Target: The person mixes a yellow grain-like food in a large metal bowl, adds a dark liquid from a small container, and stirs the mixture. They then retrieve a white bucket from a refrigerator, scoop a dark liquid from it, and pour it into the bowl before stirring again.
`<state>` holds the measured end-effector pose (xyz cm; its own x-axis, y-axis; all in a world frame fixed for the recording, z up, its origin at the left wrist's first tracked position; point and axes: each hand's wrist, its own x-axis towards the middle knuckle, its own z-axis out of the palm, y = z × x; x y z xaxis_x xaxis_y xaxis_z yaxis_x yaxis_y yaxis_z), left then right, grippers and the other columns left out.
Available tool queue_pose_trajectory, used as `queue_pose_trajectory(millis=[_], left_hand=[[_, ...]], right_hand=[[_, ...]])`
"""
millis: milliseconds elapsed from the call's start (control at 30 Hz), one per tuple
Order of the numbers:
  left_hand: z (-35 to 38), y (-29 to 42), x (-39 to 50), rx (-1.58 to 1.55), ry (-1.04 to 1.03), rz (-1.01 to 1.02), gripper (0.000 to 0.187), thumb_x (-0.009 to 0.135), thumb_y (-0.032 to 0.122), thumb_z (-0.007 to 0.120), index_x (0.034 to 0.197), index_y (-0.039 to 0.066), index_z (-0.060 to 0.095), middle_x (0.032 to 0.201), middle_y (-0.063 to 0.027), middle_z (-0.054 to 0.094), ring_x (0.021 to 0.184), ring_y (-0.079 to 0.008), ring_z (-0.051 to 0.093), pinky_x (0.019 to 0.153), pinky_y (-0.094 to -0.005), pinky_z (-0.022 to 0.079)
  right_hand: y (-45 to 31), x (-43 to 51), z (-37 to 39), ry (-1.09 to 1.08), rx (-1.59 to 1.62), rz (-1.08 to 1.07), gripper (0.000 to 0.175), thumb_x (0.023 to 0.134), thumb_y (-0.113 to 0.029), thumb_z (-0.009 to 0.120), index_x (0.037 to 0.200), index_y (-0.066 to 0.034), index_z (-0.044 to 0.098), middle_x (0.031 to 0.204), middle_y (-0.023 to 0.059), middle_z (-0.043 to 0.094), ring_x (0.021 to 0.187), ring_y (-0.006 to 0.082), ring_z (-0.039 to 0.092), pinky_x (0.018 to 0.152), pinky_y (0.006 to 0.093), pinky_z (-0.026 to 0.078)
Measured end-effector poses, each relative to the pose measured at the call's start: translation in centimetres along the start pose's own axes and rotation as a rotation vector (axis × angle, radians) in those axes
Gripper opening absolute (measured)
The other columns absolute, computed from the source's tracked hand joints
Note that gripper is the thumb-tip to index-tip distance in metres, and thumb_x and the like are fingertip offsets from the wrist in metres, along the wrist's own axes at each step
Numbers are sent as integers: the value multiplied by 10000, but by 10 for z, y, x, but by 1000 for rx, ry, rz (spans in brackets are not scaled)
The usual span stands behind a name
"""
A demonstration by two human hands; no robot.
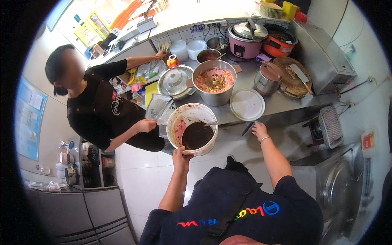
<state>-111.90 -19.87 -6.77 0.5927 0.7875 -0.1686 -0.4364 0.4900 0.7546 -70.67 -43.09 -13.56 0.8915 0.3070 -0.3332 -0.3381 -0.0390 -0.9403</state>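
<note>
My left hand (181, 160) grips the near lower side of a white plastic bucket (196, 107). Dark brown paste (197, 136) fills the bottom, and a metal utensil handle (211, 123) sticks out of it. Pink and dark residue coats the inner wall. My right hand (261, 131) is held low, just in front of a round white lid (247, 104) at the counter's front edge. A dark, narrow strip-like thing (247, 128) shows by its fingertips; whether the hand holds it is unclear.
Left, a co-worker (104, 101) holds a clear plastic bag (159, 108) and reaches toward skewers (164, 46). The steel counter (242, 75) bears a pot of pink and yellow mixture (214, 81), a lidded pot (176, 81), rice cookers (248, 39) and a cleaver (300, 75) on a chopping block (280, 65).
</note>
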Motion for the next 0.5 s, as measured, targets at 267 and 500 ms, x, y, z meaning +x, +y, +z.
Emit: queue_pose_trajectory(millis=[267, 500], left_hand=[[51, 26, -51, 72, 62, -15, 220, 917, 194, 613, 1066, 73, 506, 948, -104, 636, 790, -233, 660, 682, -399, 591], [84, 64, -79, 103, 73, -136, 272, 933, 225, 622, 1129, 69, 517, 994, -106, 627, 886, -245, 648, 783, -428, 572]], right_hand=[[-21, -5, -30, 28, 251, 205, 231, 987, -332, 625, 1032, -106, 614, 913, 22, 650, 791, 144, 628, 614, 321, 483], [-83, -58, -53, 5, 493, 168, 112, 958, -230, 640, 964, -125, 604, 858, -3, 609, 756, 129, 598, 620, 280, 467]])
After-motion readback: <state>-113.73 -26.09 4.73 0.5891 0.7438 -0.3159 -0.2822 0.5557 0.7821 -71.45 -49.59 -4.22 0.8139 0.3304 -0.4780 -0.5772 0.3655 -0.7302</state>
